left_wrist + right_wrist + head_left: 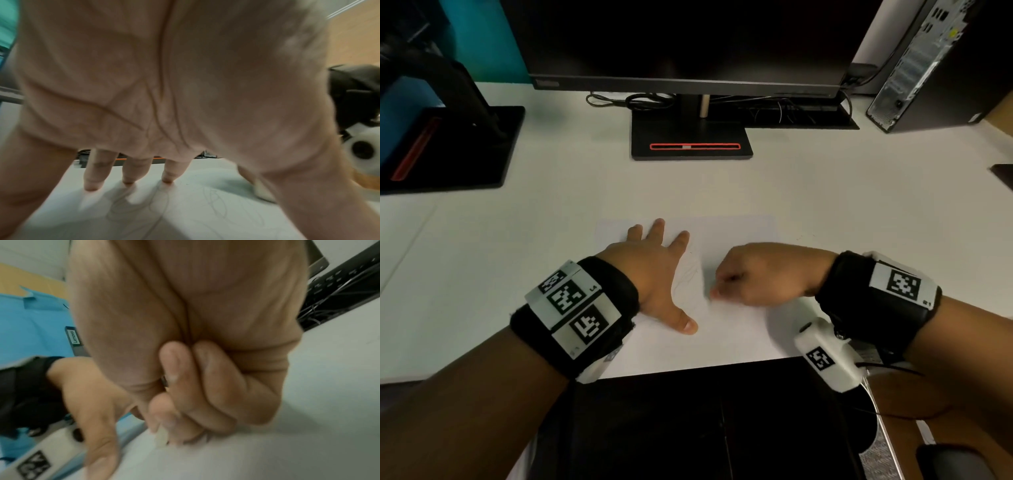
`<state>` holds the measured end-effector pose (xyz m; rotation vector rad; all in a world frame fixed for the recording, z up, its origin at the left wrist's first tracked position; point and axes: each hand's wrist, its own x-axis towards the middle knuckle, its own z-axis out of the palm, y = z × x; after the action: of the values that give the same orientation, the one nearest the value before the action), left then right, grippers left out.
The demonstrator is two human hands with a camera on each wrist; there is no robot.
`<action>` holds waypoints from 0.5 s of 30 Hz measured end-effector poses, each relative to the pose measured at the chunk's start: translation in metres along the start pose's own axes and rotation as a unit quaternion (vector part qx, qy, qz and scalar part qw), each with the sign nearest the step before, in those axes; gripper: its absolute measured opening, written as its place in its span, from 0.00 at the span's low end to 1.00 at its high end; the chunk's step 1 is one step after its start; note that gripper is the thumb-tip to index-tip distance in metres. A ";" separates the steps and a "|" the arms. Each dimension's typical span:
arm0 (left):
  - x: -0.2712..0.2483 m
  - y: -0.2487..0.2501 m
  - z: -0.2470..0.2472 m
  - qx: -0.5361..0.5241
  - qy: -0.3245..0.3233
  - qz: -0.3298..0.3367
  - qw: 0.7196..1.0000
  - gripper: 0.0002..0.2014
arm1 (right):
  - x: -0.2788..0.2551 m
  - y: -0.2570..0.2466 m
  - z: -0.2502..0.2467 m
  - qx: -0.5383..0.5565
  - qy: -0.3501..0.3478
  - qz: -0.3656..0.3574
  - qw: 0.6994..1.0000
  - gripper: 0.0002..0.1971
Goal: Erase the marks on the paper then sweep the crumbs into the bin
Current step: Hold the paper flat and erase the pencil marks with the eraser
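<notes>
A white sheet of paper [736, 236] lies on the white desk near its front edge, with faint pencil scribbles [688, 274] in its middle. My left hand [661, 260] lies flat on the paper's left part, fingers spread and straight, pressing it down; the scribbles [218, 203] show under the palm in the left wrist view. My right hand [750, 274] is curled into a fist just right of the scribbles. It pinches a small pale eraser [161, 437] whose tip touches the paper. Most of the eraser is hidden by the fingers. No crumbs or bin can be made out.
A monitor stand [691, 137] with a red-edged slot sits behind the paper. Another black stand [448, 147] is at the far left, and a computer tower [928, 61] at the back right. Cables [630, 101] lie behind the stand. A dark surface [705, 421] lies below the desk's front edge.
</notes>
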<state>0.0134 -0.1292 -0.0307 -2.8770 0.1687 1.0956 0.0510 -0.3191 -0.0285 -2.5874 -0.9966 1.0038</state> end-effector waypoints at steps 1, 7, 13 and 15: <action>0.000 0.000 0.000 0.000 0.000 0.000 1.000 0.72 | 0.001 0.001 -0.002 -0.001 0.030 0.005 1.000 0.22; 0.000 -0.001 0.002 0.002 0.003 -0.002 1.000 0.72 | 0.001 -0.005 0.001 -0.001 -0.020 -0.015 1.000 0.23; -0.001 0.000 0.001 0.000 0.005 -0.001 1.000 0.71 | -0.001 -0.007 0.001 -0.002 -0.020 -0.005 1.000 0.23; -0.001 0.000 0.001 0.001 0.004 -0.004 1.000 0.71 | -0.001 -0.003 0.000 -0.003 -0.009 0.011 1.000 0.23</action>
<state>0.0124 -0.1288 -0.0307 -2.8784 0.1587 1.0819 0.0494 -0.3176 -0.0270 -2.6039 -0.9791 1.0339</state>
